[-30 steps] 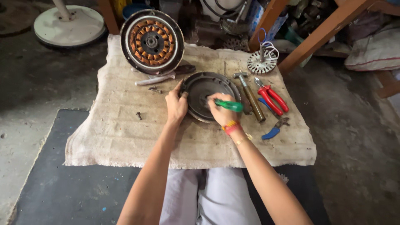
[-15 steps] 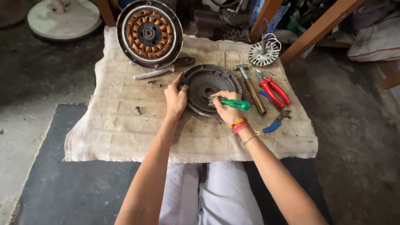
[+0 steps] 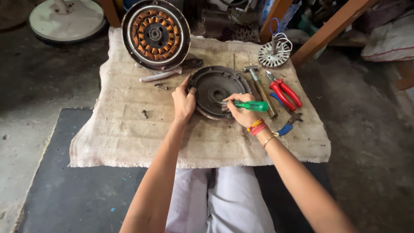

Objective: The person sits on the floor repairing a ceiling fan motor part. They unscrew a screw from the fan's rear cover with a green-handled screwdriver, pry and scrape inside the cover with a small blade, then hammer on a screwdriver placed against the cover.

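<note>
In the head view, a dark round motor cover (image 3: 215, 91) lies at the middle of the burlap cloth (image 3: 129, 129). Its left rim is gripped by the left hand (image 3: 183, 101); a green-handled screwdriver (image 3: 248, 105) is clasped in the closed right hand (image 3: 242, 113), tip inside the cover. The tip could slip and gouge the cover if that rim grip loosens. Counted: one cover, one screwdriver, one wound stator (image 3: 155, 33) behind the cover, one hammer (image 3: 258, 88) and one pair of red pliers (image 3: 284, 91) right of it.
</note>
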Demonstrator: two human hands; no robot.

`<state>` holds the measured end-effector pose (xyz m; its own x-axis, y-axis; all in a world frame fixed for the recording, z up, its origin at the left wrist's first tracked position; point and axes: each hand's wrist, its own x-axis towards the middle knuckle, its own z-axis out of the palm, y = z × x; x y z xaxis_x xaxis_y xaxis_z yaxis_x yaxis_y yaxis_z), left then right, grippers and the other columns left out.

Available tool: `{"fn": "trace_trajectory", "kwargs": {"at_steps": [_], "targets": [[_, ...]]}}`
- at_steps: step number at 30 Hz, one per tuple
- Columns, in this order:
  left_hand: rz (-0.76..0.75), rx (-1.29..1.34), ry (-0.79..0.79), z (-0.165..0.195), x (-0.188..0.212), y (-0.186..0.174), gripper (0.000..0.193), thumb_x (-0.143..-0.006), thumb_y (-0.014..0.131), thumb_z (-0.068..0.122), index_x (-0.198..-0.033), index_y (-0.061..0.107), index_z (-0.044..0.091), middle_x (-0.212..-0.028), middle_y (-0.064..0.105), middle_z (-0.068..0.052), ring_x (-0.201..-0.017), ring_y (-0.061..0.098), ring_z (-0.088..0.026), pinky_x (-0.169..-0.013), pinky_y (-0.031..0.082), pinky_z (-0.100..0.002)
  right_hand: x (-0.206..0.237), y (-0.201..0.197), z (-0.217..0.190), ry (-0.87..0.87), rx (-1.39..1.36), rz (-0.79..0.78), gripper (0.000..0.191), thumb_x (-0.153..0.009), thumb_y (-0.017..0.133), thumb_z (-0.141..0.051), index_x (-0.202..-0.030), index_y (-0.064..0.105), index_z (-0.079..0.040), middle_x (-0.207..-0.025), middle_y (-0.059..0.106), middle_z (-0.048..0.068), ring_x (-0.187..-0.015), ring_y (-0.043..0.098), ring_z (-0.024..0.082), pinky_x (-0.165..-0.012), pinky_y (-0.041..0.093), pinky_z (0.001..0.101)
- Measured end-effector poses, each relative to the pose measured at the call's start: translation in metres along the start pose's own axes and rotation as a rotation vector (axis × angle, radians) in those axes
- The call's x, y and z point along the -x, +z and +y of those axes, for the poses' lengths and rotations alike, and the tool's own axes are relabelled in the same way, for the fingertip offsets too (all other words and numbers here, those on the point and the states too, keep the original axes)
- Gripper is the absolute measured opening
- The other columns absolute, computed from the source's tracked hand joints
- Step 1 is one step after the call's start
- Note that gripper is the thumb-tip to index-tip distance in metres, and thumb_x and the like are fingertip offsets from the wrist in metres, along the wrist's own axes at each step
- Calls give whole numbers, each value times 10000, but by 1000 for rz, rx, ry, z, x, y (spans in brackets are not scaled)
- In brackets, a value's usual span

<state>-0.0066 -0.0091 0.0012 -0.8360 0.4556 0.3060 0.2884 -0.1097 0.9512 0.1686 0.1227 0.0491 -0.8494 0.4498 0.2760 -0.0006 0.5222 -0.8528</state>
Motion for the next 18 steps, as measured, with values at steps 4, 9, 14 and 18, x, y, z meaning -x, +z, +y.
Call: {"fn": "trace_trajectory", "kwargs": {"at_steps": [4, 9, 14, 18], "targets": [[-9, -59, -85, 4, 1, -1, 500, -878, 598, 11, -1378, 617, 7, -984, 756, -273, -878, 753, -258, -867, 552, -344, -2, 2, 5, -62, 125, 81, 120, -929, 645, -6, -951, 751, 45, -787, 761, 132, -736, 752, 197, -691, 593, 303], [45, -47, 135, 1, 1, 0, 504, -872, 625, -17, -1376, 623, -26, -1065, 735, -286, -990, 731, -264, -893, 540, -358, -4, 7, 5, 98, -103, 23, 173, -950, 560, 3, -956, 722, 62, -841, 779, 118, -782, 797, 174, -729, 665, 279], [-27, -29, -76, -1, -1, 0, 501, -870, 612, 14, -1371, 617, 16, -972, 773, -251, -873, 748, -281, -842, 561, -352, -2, 7, 5, 2, 2, 103, 129, -960, 630, -36, -961, 737, 37, -822, 770, 122, -741, 766, 169, -689, 622, 292], [21, -20, 117, 0, -1, -1, 502, -874, 626, -10, -1376, 613, -23, -1105, 747, -265, -1030, 748, -270, -923, 543, -367, -3, 6, 8, 130, -158, 45, 152, -952, 582, -50, -921, 719, 7, -835, 776, 84, -744, 795, 137, -691, 663, 282]]}}
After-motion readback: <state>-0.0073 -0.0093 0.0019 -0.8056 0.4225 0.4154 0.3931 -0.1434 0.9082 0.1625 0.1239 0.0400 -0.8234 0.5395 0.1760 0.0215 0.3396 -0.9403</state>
